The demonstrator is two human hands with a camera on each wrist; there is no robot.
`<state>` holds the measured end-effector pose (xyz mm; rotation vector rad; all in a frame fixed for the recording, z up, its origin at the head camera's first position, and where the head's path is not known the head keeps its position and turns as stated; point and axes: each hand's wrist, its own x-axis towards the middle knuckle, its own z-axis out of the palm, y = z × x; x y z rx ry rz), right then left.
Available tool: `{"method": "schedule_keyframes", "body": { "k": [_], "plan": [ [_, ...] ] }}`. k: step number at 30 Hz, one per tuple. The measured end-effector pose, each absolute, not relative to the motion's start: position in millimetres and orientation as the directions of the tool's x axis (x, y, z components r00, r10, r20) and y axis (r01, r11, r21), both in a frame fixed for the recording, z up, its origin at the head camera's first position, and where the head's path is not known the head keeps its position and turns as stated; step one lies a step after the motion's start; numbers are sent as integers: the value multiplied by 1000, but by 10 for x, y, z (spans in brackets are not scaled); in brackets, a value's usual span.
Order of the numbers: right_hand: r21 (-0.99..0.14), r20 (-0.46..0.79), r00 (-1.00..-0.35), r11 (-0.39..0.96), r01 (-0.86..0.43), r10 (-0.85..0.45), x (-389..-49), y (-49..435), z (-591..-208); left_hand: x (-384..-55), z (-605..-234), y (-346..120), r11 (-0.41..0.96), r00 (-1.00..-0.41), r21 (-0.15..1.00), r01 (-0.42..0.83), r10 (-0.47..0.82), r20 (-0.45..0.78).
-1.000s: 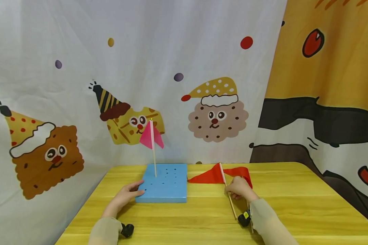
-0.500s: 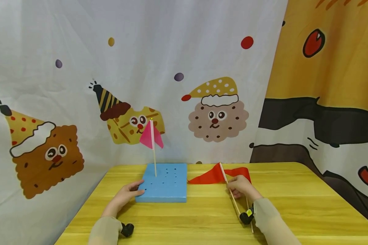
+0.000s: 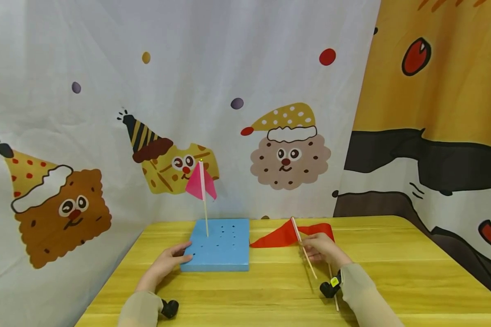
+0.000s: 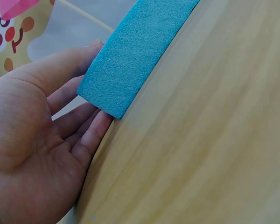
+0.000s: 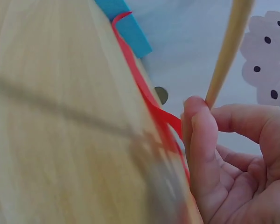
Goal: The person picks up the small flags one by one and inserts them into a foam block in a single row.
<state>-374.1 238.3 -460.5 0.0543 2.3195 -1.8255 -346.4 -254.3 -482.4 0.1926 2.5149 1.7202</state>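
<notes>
A blue foam block (image 3: 229, 256) with several small holes sits on the table. A pink flag (image 3: 202, 181) stands upright in it on a thin stick. My left hand (image 3: 167, 263) rests against the block's left edge, thumb near the front corner, fingers fairly straight; the left wrist view shows the hand (image 4: 46, 126) touching the block's end (image 4: 130, 56). Between thumb and fingers, my right hand (image 3: 321, 250) pinches the wooden stick (image 5: 226, 56) of a red triangular flag (image 3: 278, 235). That stick's near end is raised, its shadow on the table. A second red flag (image 3: 325, 228) lies behind the hand.
The second flag's stick (image 3: 335, 297) passes under my right wrist toward the near side. A wooden table (image 3: 245, 299) spreads below everything. Behind it hangs a white curtain (image 3: 188, 54) with cartoon prints.
My right hand shifted slightly right, and the near end of the stick it pinches has lifted off the table. The left hand and block stay put.
</notes>
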Motion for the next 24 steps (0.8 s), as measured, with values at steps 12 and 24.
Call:
{"method": "schedule_keyframes", "body": {
  "k": [12, 24],
  "plan": [
    [-974, -110, -977, 217, 69, -184, -3756, 2289, -4276, -3459, -4830, -2548, 354, -989, 934, 44, 150, -10],
    [-985, -28, -964, 172, -19, -266, -3752, 2068, -3777, -3461, -4819, -2542, 354, -988, 934, 46, 157, -11]
  ]
}}
